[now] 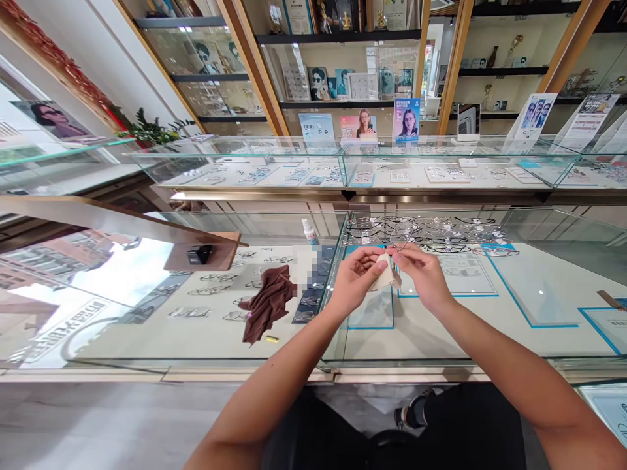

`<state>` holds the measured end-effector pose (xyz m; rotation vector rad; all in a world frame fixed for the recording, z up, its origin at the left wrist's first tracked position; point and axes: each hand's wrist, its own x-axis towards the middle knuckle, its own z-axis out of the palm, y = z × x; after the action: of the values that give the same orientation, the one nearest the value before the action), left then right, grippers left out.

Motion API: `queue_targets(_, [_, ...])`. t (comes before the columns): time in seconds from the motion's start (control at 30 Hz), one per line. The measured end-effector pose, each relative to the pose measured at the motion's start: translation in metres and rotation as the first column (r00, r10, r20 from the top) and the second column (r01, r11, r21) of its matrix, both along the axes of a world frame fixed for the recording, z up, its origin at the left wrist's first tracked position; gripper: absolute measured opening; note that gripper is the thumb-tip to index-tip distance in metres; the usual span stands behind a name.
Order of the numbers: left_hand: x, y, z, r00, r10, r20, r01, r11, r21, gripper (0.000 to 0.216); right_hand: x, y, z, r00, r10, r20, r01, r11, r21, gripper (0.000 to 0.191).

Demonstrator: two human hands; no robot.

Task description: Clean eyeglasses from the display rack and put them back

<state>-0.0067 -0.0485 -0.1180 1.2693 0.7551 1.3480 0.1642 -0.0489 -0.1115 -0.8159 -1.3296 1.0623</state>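
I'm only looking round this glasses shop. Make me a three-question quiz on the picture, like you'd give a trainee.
1. True or false: the left hand is touching a piece of cream-coloured material.
2. What colour is the crumpled cloth? A) blue B) brown C) white
3. Fill in nearer or farther: the spray bottle stands ____ from the person than the crumpled cloth.

Key: 1. True. 2. B. 3. Farther.

One pale cloth (pixel 388 277), one brown cloth (pixel 268 300), one bottle (pixel 309 232)
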Motion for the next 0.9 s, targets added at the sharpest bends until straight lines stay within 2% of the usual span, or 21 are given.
queue_targets(0.17, [0.0001, 0.0004, -0.0016, 0.999, -0.007, -0.031, 0.008, 1.0, 0.025, 0.047, -0.0003, 0.004, 0.0006, 0.986, 0.01, -0.168, -0.032, 0.991, -0.129, 0.038])
queue_targets(0.33, [-0.0017, 0.002, -0.004, 0.993, -0.11, -0.052, 0.112, 0.993, 0.043, 0.046, 0.0006, 0.0002, 0.0061, 0.985, 0.055, -0.162, -0.077, 0.989, -0.13, 0.037])
queue_targets(0.5, [-0.0007, 0.0016, -0.0024, 0.991, -0.12, -0.056, 0.121, 0.992, 0.027, 0.047, 0.0002, 0.0003, 0.0045, 0.985, 0.059, -0.161, -0.078, 0.991, -0.113, 0.035])
queue_targets(0.73, [-0.0008, 0.001, 0.0021, 0.978, -0.205, -0.029, 0.201, 0.975, -0.094, 0.053, -0.0004, -0.0004, 0.0042, 0.987, 0.053, -0.15, -0.069, 0.992, -0.107, 0.036])
queue_targets(0.9, [-0.0023, 0.0009, 0.004, 0.966, -0.244, -0.079, 0.236, 0.966, -0.107, 0.051, -0.0006, -0.001, 0.0047, 0.985, 0.072, -0.158, -0.096, 0.985, -0.146, 0.039])
